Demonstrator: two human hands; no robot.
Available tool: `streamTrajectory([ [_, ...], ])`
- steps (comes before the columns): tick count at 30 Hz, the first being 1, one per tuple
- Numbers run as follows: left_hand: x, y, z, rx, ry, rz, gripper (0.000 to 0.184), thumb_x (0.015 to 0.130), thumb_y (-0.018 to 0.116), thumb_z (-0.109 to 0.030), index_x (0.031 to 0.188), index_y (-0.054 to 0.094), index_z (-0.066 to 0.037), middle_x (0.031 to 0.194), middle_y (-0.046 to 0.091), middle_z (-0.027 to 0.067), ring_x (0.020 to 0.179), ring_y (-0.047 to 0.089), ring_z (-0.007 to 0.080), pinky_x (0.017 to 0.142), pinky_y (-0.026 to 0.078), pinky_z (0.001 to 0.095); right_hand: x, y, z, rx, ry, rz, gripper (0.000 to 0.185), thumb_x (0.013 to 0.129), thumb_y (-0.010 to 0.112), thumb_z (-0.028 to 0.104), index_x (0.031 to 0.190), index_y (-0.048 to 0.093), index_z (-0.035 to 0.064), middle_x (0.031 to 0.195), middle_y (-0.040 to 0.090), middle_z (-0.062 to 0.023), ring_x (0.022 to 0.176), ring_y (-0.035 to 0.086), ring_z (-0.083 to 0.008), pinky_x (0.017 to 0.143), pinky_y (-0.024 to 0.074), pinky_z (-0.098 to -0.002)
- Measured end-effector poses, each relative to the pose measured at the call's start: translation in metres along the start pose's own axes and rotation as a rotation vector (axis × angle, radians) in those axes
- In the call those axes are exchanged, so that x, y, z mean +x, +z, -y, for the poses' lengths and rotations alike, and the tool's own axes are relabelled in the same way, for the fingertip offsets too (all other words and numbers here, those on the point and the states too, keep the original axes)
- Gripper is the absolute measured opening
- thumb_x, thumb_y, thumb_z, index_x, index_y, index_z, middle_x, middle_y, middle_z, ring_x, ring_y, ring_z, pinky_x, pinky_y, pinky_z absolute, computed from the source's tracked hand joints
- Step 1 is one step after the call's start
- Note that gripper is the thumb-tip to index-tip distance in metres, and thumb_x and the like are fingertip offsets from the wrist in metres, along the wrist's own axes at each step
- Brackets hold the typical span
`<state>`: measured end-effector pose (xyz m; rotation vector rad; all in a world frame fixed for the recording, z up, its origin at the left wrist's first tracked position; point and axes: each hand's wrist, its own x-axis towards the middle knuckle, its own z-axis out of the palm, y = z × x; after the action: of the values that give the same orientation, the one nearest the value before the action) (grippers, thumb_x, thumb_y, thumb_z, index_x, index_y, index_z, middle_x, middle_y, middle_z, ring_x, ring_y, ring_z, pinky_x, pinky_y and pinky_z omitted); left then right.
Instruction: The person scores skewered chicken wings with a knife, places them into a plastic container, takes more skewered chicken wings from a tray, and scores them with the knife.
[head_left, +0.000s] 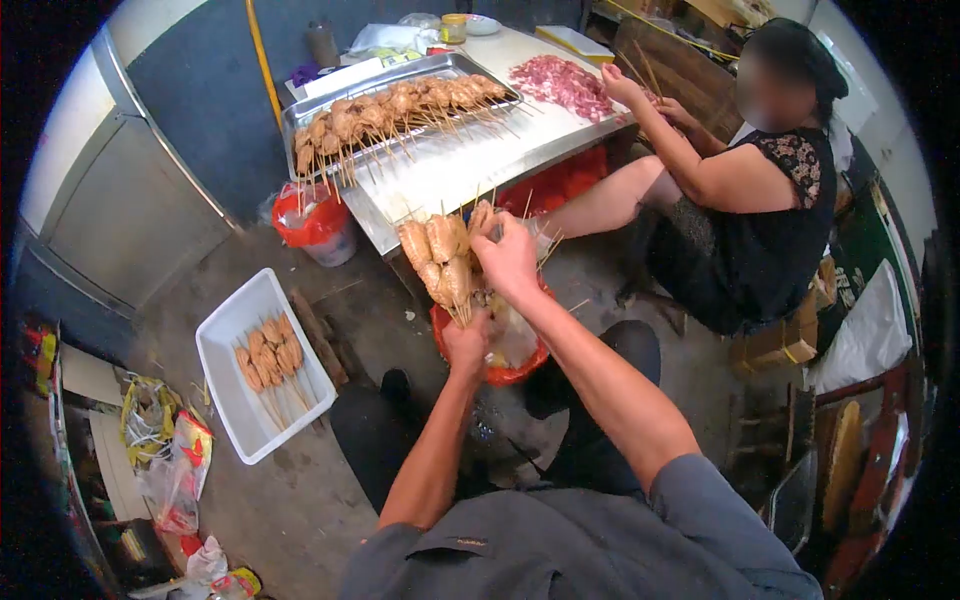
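Note:
My left hand [467,340] is closed around the lower sticks of a bunch of chicken wing skewers [438,262], held upright over a red-lined bucket [520,375]. At the right side of that bunch, my right hand [508,258] has its fingers bent around the meat near the top of a skewer. Its fingertips partly hide what they grip. Inside the bucket, whitish contents show between my forearms, with a few bare sticks near its rim.
A metal tray [290,135] with many meat skewers lies on the table [430,180], near pink raw meat [562,86]. At right, a seated person [740,200] handles sticks. On the floor are a white tub [228,385] with several skewers and a red-bagged bucket [315,225].

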<state>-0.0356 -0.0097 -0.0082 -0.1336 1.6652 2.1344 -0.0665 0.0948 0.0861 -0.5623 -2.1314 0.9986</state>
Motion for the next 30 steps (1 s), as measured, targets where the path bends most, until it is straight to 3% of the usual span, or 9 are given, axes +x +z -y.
streamTrajectory([
  [6, 0.011, -0.003, 0.014, -0.062, -0.015, 0.05, 0.016, 0.084, 0.064, -0.013, 0.07, 0.055, -0.01, 0.056, 0.049, -0.0035, 0.043, 0.042, 0.0075, 0.04, 0.032, 0.0255, 0.006, -0.053, 0.036, 0.227, 0.243, 0.034, 0.008, 0.074, 0.066, 0.004, 0.075, 0.06, -0.0004, 0.066, 0.06, -0.0055, 0.051, 0.056, -0.0105, 0.04, 0.0437, -0.0283],
  [8, 0.011, -0.006, 0.013, -0.03, -0.008, 0.046, 0.018, 0.083, 0.065, -0.015, 0.069, 0.054, -0.011, 0.056, 0.05, -0.0031, 0.042, 0.043, 0.0086, 0.039, 0.032, 0.0259, 0.011, -0.066, 0.029, 0.209, 0.199, 0.045, 0.018, 0.07, 0.067, 0.016, 0.076, 0.064, -0.0004, 0.068, 0.065, -0.0152, 0.063, 0.063, -0.0231, 0.065, 0.0505, -0.0361],
  [17, 0.009, -0.004, 0.006, -0.017, -0.042, 0.069, 0.017, 0.086, 0.064, -0.016, 0.072, 0.056, -0.01, 0.057, 0.051, -0.0029, 0.043, 0.043, 0.0081, 0.039, 0.033, 0.0249, -0.01, -0.027, -0.008, 0.249, 0.262, -0.032, 0.013, 0.07, 0.066, 0.013, 0.076, 0.064, 0.0004, 0.074, 0.066, -0.0168, 0.074, 0.065, -0.0269, 0.074, 0.0498, -0.0368],
  [19, 0.01, -0.003, 0.007, -0.038, -0.02, 0.058, 0.014, 0.085, 0.064, -0.012, 0.073, 0.057, -0.009, 0.056, 0.048, -0.0041, 0.042, 0.04, 0.0063, 0.038, 0.028, 0.0234, -0.012, -0.014, -0.008, 0.167, 0.237, 0.02, 0.009, 0.074, 0.065, 0.007, 0.078, 0.062, -0.0007, 0.066, 0.06, -0.0064, 0.046, 0.056, -0.0126, 0.043, 0.0462, -0.0297],
  [22, 0.01, -0.001, 0.006, -0.092, -0.06, 0.045, 0.016, 0.086, 0.064, -0.012, 0.072, 0.056, -0.009, 0.055, 0.047, -0.0046, 0.042, 0.039, 0.0059, 0.038, 0.027, 0.0235, -0.016, -0.022, 0.001, 0.162, 0.202, 0.016, 0.008, 0.074, 0.064, 0.006, 0.079, 0.063, 0.0001, 0.067, 0.061, -0.0067, 0.047, 0.056, -0.0125, 0.044, 0.0467, -0.0309],
  [23, 0.011, -0.002, 0.007, -0.092, -0.061, 0.044, 0.016, 0.086, 0.064, -0.012, 0.072, 0.056, -0.009, 0.055, 0.047, -0.0046, 0.042, 0.039, 0.0059, 0.038, 0.027, 0.0235, -0.02, -0.033, 0.008, 0.131, 0.188, 0.004, 0.014, 0.071, 0.066, 0.014, 0.078, 0.065, 0.002, 0.077, 0.067, -0.0159, 0.076, 0.066, -0.0278, 0.074, 0.0506, -0.0369],
  [24, 0.012, -0.005, 0.007, -0.068, -0.053, 0.065, 0.016, 0.086, 0.063, -0.011, 0.072, 0.056, -0.009, 0.055, 0.046, -0.0048, 0.042, 0.038, 0.0056, 0.037, 0.026, 0.0234, -0.021, -0.042, 0.013, 0.13, 0.191, 0.007, 0.014, 0.071, 0.066, 0.014, 0.078, 0.065, 0.002, 0.077, 0.067, -0.0159, 0.076, 0.066, -0.0278, 0.074, 0.0506, -0.0369],
  [28, 0.008, -0.003, 0.004, -0.061, -0.057, 0.09, 0.017, 0.086, 0.063, -0.011, 0.071, 0.055, -0.009, 0.054, 0.046, -0.0048, 0.041, 0.037, 0.0048, 0.037, 0.025, 0.0231, -0.025, -0.072, 0.024, 0.235, 0.279, 0.075, 0.01, 0.072, 0.066, 0.011, 0.077, 0.066, 0.0023, 0.073, 0.066, -0.0123, 0.069, 0.064, -0.0194, 0.07, 0.0505, -0.0318],
  [30, 0.006, -0.002, 0.001, -0.05, -0.072, 0.094, 0.017, 0.086, 0.063, -0.011, 0.071, 0.056, -0.009, 0.054, 0.046, -0.0047, 0.041, 0.037, 0.0049, 0.037, 0.025, 0.0231, -0.029, -0.069, 0.023, 0.2, 0.134, 0.038, 0.009, 0.074, 0.061, 0.005, 0.08, 0.066, 0.0011, 0.069, 0.062, -0.0048, 0.053, 0.055, -0.0095, 0.04, 0.0445, -0.0254],
])
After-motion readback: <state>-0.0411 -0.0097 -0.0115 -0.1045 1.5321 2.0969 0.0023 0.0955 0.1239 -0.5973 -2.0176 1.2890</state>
